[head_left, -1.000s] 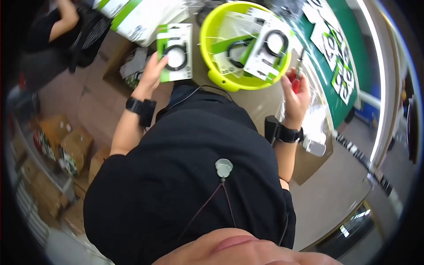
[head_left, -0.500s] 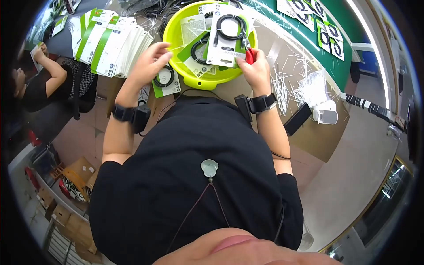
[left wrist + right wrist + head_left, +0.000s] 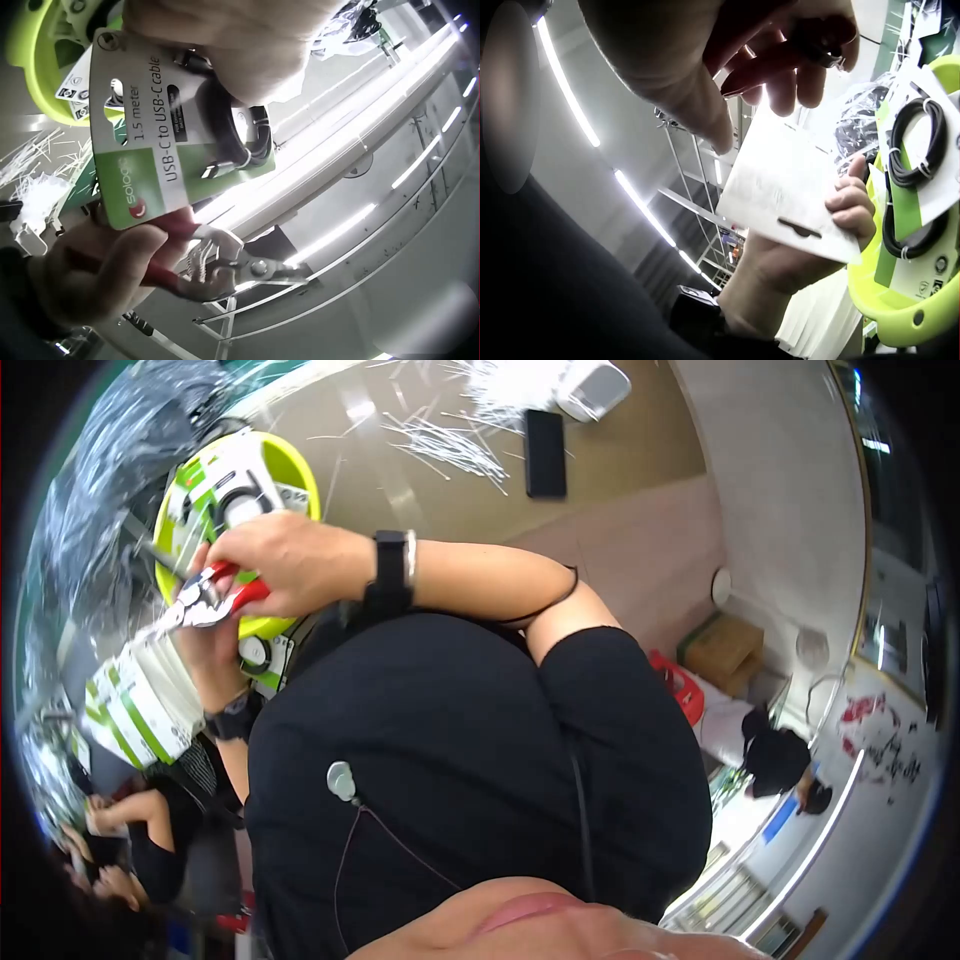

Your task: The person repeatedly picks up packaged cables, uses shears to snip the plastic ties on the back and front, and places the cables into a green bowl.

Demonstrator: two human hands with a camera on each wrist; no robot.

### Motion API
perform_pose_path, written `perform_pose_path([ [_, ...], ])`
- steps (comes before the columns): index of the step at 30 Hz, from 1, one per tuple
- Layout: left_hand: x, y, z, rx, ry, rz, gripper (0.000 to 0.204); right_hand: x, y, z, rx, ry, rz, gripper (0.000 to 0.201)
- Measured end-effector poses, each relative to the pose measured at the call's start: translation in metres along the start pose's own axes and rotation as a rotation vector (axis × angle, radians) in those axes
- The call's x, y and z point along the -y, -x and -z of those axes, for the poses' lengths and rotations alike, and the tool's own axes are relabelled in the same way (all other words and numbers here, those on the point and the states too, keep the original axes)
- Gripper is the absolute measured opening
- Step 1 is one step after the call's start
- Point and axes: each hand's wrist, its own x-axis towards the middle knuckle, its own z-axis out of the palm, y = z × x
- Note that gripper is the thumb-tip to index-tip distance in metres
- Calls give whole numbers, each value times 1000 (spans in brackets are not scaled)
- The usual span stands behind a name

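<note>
My left hand (image 3: pixel 212 652), partly hidden behind the right in the head view, grips a white-and-green card (image 3: pixel 142 176) with a coiled black cable tied on it. In the right wrist view, the fingers of the left hand (image 3: pixel 810 240) curl round the card's edge, its plain back (image 3: pixel 780 184) facing that camera. My right hand (image 3: pixel 300 565) holds red-handled cutters (image 3: pixel 205 600). The left wrist view shows the right hand (image 3: pixel 101 274) beside the card's lower edge, with the cutters' jaws pointing away from the card.
A yellow-green tub (image 3: pixel 305 470) holds several cable cards. A stack of cards (image 3: pixel 145 695) stands beside it. White ties (image 3: pixel 455 450), a black phone (image 3: pixel 545 455) and clear plastic (image 3: pixel 110 490) lie around. Another person (image 3: pixel 155 825) is at the lower left.
The head view has turned. My left hand, empty half a second ago, now grips a card; the right hand, which held a card with the cutters then, now holds the cutters near the left hand.
</note>
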Motion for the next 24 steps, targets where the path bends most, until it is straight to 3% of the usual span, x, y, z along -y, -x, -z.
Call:
perform_pose_path([
  [1, 26, 9, -27, 135, 61, 97, 38, 2, 0, 4, -8, 8, 139, 39],
  [2, 44, -38, -48, 260, 124, 188, 38, 2, 1, 10, -27, 14, 127, 39],
  [3, 50, -45, -44, 374, 191, 272, 39, 2, 1, 17, -45, 15, 99, 42],
  [6, 39, -52, 13, 632, 413, 423, 39, 2, 2, 31, -27, 16, 55, 48],
  [8, -6, -21, 76, 739, 547, 398, 40, -3, 1, 45, 11, 80, 121, 55],
  [9, -12, -12, 87, 729, 582, 430, 43, 0, 5, 52, 79, 178, 59, 55],
  [10, -12, 1, 61, 725, 623, 465, 46, 4, 4, 56, 119, 267, 63, 56],
  [12, -19, 21, 32, 507, 624, 318, 51, 11, 3, 55, 109, 382, 53, 55],
  [14, -26, 36, 22, 486, 559, 213, 54, 15, 2, 50, 140, 398, 26, 54],
  [15, -26, 41, 21, 500, 493, 171, 58, 15, 2, 49, 143, 462, -47, 53],
  [20, -21, 40, 41, 559, 527, 183, 57, 9, -1, 42, 234, 551, -78, 52],
  [24, -23, 58, 34, 355, 437, 162, 51, 6, -4, 38, 250, 603, -64, 51],
])
